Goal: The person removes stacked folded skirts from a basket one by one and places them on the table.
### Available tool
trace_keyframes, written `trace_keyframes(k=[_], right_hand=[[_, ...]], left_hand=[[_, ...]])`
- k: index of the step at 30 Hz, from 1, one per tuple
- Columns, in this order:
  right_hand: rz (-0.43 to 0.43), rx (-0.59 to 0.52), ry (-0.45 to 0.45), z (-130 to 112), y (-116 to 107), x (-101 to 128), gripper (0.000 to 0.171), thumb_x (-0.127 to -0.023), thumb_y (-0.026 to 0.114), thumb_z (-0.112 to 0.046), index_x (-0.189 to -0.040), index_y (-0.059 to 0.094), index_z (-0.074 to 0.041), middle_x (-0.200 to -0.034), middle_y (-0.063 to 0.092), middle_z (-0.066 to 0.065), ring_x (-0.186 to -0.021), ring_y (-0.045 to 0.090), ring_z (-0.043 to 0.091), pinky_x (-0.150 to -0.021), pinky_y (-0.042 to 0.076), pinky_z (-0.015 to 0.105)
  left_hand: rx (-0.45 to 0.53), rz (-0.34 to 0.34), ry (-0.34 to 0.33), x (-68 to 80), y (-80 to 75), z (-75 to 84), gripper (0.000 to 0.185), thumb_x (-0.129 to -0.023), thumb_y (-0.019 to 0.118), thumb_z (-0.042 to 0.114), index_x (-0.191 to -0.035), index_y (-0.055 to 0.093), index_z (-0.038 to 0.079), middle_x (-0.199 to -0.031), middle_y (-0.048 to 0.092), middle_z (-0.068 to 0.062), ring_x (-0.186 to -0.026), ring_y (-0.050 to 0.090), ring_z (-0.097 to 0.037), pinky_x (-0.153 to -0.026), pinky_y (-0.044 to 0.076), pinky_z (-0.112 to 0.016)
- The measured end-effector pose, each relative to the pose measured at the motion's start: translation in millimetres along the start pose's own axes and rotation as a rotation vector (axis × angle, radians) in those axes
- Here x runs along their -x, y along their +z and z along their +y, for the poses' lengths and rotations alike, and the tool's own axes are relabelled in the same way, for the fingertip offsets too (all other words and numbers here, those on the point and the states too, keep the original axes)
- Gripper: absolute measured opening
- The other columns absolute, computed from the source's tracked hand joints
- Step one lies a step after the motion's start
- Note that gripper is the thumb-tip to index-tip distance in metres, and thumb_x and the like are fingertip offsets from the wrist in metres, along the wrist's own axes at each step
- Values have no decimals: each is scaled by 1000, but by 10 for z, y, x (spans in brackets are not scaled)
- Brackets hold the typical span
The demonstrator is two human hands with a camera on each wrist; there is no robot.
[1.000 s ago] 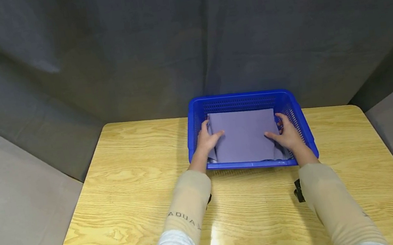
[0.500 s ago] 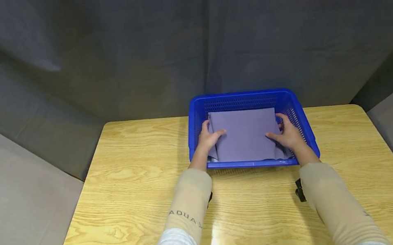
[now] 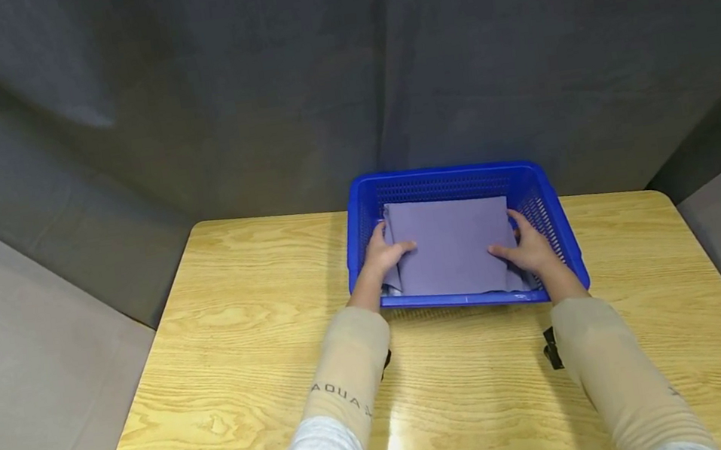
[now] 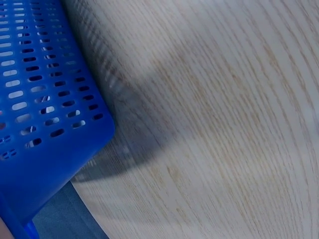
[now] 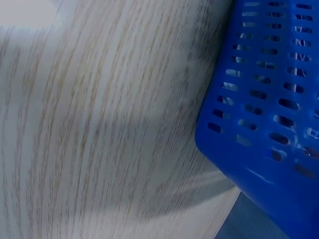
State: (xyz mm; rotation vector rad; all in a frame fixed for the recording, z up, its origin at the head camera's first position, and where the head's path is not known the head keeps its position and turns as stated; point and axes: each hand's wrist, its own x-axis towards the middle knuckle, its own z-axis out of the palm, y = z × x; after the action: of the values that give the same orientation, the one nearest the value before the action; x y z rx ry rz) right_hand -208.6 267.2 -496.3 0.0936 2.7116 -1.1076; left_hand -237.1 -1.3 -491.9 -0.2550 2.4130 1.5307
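A folded grey-purple cloth [image 3: 452,243] lies inside a blue perforated basket [image 3: 466,301] at the far middle of the wooden table [image 3: 244,331]. My left hand [image 3: 381,254] grips the cloth's left edge, with the thumb on top and the fingers along the side. At the cloth's right edge my right hand [image 3: 529,248] holds it the same way. Both forearms wear beige sleeves and reach over the basket's near rim. The left wrist view shows only the basket wall [image 4: 45,99] and table, and the right wrist view shows the basket corner [image 5: 269,99]; neither shows a hand.
Dark grey fabric hangs behind and to the sides of the table. The basket stands close to the table's far edge. Bare wood [image 3: 218,289] spreads to the left of the basket and in front of it. A narrower strip [image 3: 637,249] lies to its right.
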Motion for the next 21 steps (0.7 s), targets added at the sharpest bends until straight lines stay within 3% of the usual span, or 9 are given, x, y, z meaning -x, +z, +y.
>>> trace_keyframes(k=[7, 13, 14, 17, 20, 21], right_hand=[[-40, -7, 34, -32, 1, -4, 99, -84, 64, -34, -143, -4, 6, -135, 25, 40, -125, 27, 50, -101, 26, 57], [-70, -39, 48, -54, 9, 5, 98, -85, 63, -35, -142, -5, 8, -138, 20, 40, -127, 24, 49, -102, 25, 56], [-74, -46, 50, -57, 9, 8, 98, -85, 63, -35, -142, -4, 8, -138, 19, 40, -127, 24, 49, -102, 25, 56], [-86, -73, 58, -69, 6, 21, 96, -85, 63, -34, -142, -3, 8, -139, 18, 39, -127, 25, 48, -102, 26, 55], [-100, -114, 75, -84, -5, 39, 96, -85, 63, -32, -142, -4, 6, -139, 19, 39, -127, 27, 47, -102, 28, 54], [-106, -130, 80, -91, -8, 46, 96, -85, 63, -32, -142, -4, 6, -139, 19, 39, -127, 28, 47, -102, 28, 54]], left_hand=[[12, -12, -24, -55, 7, -33, 83, -75, 73, 22, -144, 27, 11, -144, 33, -13, -131, 31, -28, -106, 28, -39], [-49, 39, 90, -884, 319, -760, 90, -64, 80, 30, -141, 34, 15, -139, 40, -13, -126, 38, -27, -97, 39, -36], [-63, 42, 79, -1035, 373, -860, 89, -66, 79, 27, -141, 34, 14, -140, 40, -14, -126, 38, -29, -97, 39, -38], [-42, 35, 67, -1225, 449, -1012, 91, -64, 80, 22, -142, 33, 18, -142, 38, -11, -128, 36, -27, -100, 37, -38], [-13, 28, 52, -1261, 478, -1044, 94, -62, 81, 19, -142, 31, 24, -142, 37, -9, -128, 35, -26, -101, 35, -39], [6, 31, 76, -1277, 482, -1090, 97, -59, 84, 22, -141, 33, 27, -141, 39, -8, -127, 36, -24, -99, 37, -38]])
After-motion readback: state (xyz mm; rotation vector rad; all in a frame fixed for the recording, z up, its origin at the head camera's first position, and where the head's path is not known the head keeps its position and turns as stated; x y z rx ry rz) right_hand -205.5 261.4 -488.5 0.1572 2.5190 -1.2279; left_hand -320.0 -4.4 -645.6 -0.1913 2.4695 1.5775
